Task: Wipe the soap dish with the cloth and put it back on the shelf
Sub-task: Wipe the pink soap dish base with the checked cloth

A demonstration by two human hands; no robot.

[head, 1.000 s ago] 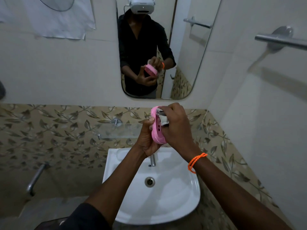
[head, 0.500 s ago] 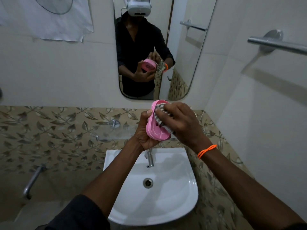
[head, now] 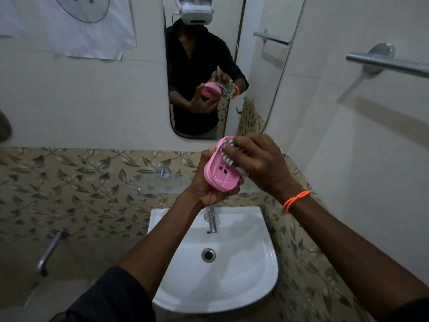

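A pink oval soap dish [head: 217, 174] with small slots in its floor is tilted up in front of me, above the sink. My left hand [head: 205, 185] grips it from below and behind, thumb on the upper rim. My right hand [head: 258, 162] holds a grey-and-white checked cloth [head: 226, 156] bunched under its fingers and presses it into the dish's upper right side. Most of the cloth is hidden by the hand. The glass shelf [head: 160, 184] is fixed to the leaf-patterned tiles just behind and below my hands.
A white basin [head: 250, 270] with a chrome tap [head: 211, 220] sits below the hands. A mirror [head: 255, 94] hangs above. A towel bar [head: 390, 63] juts from the right wall, and a metal pipe tap [head: 50, 251] from the lower left wall.
The dish has turned from edge-on to show its open inside to me. My right hand has shifted the cloth from the rim into the dish's upper side.
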